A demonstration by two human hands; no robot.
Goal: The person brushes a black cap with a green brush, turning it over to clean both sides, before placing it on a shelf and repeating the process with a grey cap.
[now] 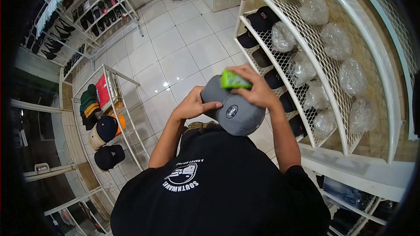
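Observation:
A grey baseball cap [242, 120] with a round dark emblem on its front is held out before my chest, brim pointing away. My left hand [192, 105] grips the left side of the brim, its thumb lying on top and the fingers hidden beneath. In my right hand [257, 88] is a bright green block [235, 80] with a paler face, pinched between thumb and fingers. The block overlaps the right part of the brim, close to where it meets the crown. It is slightly blurred, and I cannot tell whether it is a brush or a sponge.
On my right stands a curved white mesh rack [345, 142] with dark caps and clear plastic-wrapped forms. To my left, a low white rack [131, 137] carries several caps, including a black cap [109, 157]. Sandals hang on a shelf [103, 15] at the far left.

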